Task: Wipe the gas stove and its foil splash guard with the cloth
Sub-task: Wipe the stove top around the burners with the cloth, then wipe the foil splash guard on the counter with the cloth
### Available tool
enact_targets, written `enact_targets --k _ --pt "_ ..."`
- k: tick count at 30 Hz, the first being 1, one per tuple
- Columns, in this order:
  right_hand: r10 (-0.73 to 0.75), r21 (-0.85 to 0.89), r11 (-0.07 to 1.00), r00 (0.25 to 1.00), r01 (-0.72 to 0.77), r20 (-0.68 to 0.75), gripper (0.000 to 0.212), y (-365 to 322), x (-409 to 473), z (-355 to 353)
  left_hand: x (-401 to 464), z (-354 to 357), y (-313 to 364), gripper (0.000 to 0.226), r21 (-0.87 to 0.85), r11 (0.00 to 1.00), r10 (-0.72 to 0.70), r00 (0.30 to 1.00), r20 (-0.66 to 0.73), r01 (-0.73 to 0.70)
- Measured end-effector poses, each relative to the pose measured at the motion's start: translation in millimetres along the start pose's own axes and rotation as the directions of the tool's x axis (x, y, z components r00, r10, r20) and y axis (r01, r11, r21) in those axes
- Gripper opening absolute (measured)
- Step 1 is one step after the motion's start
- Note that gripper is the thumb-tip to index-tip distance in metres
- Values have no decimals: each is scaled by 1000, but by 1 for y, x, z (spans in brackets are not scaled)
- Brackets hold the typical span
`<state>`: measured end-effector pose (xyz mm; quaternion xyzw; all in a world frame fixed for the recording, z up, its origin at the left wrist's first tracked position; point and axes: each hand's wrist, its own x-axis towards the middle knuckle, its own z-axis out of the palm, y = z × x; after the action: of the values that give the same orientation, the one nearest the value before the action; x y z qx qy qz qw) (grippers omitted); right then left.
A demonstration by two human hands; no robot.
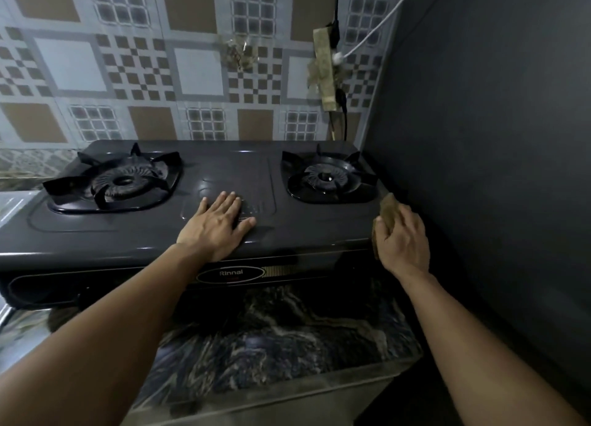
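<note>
Two hands are on the job, and only your right hand (403, 238) has a grip on anything: its fingers are curled round the brown cloth (388, 209), which bunches out ahead of the knuckles and shows again under the thumb side of the palm. That grip sits at the near right corner of the gas stove (224, 173), with the cloth against the stove's right edge, just beside the dark wall (495, 138) that rises on the outer side of the grip. The right burner (329, 178) lies just beyond and inward of the cloth, apart from it.

Your left hand (219, 222) lies flat on the stove top well inward of the grip, fingers straight and slightly spread, palm down on the raised centre panel between the burners. The left burner (121, 182) is farther over still, past that hand.

Behind the stove, well beyond the grip, stands the patterned foil splash guard (137, 67), which neither hand touches. A taped power strip (324, 71) with cables hangs on it, up and beyond the cloth. The stove rests on a marbled tabletop (271, 339), whose bare part lies on your side of the grip, between your forearms.
</note>
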<state>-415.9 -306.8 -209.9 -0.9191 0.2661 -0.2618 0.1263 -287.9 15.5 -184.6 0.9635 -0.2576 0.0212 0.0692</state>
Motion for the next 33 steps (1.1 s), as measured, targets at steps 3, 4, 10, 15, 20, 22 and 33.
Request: enact_targets --k 3,4,10,15,20,22,33 --pt "277 236 927 956 -293 97 60 6 -22 -5 1 3 0 74 -1 1000 1 1000 -19 -1" --pt "280 266 915 952 -303 120 61 5 -31 -8 1 3 1 74 -3 1000 1 1000 -27 -1" --pt "230 -66 973 875 -223 426 47 5 -84 -33 -7 -2 11 72 92 995 -32 998 -61 38" --pt "86 227 949 875 -217 477 37 -27 -100 -66 -26 -2 32 58 89 991 -81 976 -204 101" --pt "-183 659 682 798 -318 575 21 -91 -91 -71 -78 1 43 32 -318 947 -99 895 -434 -50" --pt "-329 732 593 729 -336 601 16 -117 -91 -70 -101 -5 48 22 -670 741 -233 923 -305 -35" --pt "-306 786 575 831 -227 464 4 -245 -133 -9 -190 -35 -28 4 -985 -33 -542 825 161 170"
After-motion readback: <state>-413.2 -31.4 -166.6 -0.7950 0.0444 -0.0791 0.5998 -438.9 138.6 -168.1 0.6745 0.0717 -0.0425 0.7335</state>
